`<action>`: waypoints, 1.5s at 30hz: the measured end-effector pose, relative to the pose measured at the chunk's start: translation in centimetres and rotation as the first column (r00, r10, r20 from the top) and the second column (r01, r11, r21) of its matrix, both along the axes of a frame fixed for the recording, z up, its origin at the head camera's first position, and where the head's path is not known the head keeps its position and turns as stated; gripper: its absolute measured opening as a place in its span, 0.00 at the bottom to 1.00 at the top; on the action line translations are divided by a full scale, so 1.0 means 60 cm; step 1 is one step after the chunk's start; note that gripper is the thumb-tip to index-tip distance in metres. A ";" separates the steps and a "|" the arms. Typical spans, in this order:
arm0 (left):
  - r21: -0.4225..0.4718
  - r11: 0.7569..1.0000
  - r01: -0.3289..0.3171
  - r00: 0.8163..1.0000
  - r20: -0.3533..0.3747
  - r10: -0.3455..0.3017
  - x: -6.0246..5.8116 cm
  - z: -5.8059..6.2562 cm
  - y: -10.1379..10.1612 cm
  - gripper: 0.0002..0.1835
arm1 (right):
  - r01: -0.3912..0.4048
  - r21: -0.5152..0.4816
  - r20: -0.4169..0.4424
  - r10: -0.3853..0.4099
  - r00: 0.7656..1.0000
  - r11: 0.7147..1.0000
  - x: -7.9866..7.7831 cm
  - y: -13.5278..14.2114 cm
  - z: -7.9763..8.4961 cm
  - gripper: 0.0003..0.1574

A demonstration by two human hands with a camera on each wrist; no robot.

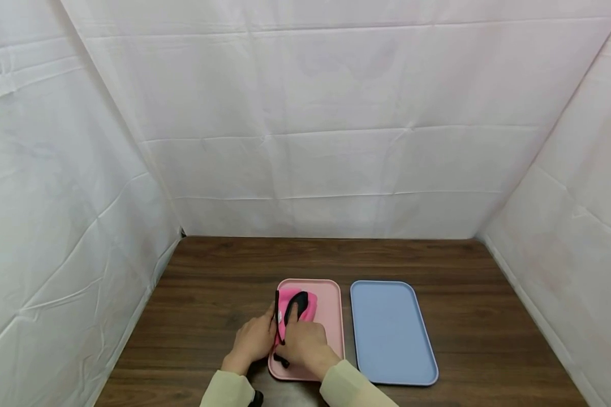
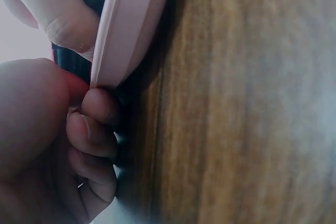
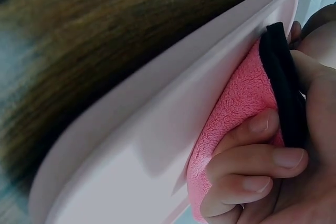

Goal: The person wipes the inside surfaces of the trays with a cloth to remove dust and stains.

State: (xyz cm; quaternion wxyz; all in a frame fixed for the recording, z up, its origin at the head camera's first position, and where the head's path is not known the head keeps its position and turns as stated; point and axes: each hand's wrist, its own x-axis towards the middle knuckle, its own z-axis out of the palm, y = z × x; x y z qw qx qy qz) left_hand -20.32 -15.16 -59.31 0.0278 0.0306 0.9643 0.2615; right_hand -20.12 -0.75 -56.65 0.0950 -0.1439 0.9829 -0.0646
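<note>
Right hand (image 1: 304,342) gripping pink cloth (image 3: 239,98), fuzzy only in wrist view, left hand (image 1: 254,336) curled, hold unclear

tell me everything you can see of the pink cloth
The pink cloth is bright, with fluffy, towel-like pile and black trim. It lies in the left part of the pink tray. The right hand has fingers on it and its trim; the left hand is at its left edge. The hands hide part, so any folding is unclear.

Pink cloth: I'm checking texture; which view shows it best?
Right wrist: the pink cloth is close, its fluffy pile visible. Head shows it small, partly under the right hand; left wrist, a sliver at most.
</note>
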 end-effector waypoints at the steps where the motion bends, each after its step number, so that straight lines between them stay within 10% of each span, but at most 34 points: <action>1: -0.006 1.000 0.004 1.000 -0.004 -0.004 0.000 0.002 0.000 0.28 | 0.000 -0.002 0.001 0.000 1.000 1.000 0.001 0.000 0.000 0.70; 45: -0.011 1.000 -0.008 1.000 0.030 0.008 -0.001 -0.002 0.002 0.29 | -0.027 0.013 0.035 0.027 0.999 1.000 0.046 0.022 0.012 0.68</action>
